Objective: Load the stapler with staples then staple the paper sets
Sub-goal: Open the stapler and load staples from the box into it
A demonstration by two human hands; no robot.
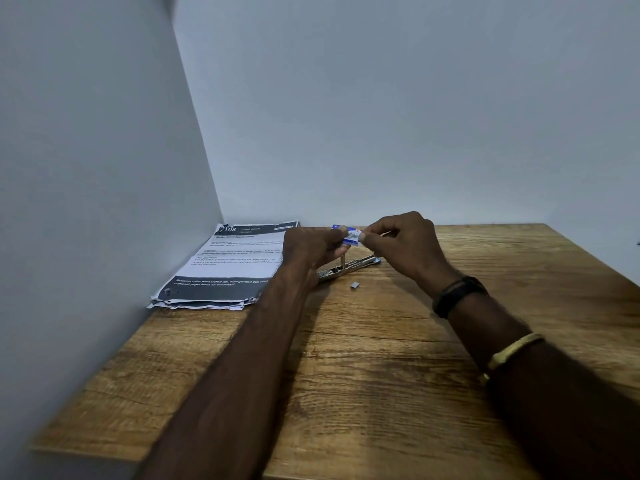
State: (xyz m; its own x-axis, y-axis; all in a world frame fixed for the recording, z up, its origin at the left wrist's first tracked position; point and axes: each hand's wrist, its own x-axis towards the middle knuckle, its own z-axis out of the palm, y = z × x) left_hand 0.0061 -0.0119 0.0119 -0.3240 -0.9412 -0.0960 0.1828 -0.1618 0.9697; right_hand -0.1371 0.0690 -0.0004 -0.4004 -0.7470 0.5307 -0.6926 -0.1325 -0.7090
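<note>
A small blue and white staple box (350, 235) is held above the table between both hands. My left hand (313, 249) grips its left end and my right hand (403, 245) pinches its right end. Just below the hands a metal stapler (349, 267) lies swung open flat on the wooden table (374, 358). A short grey strip of staples (354, 285) lies loose in front of it. A stack of printed paper sheets (227, 268) rests at the left, against the wall.
White walls close off the back and the left side. The table's right edge runs diagonally at the far right. My right wrist wears a black band (457, 294) and a gold bangle (512, 351).
</note>
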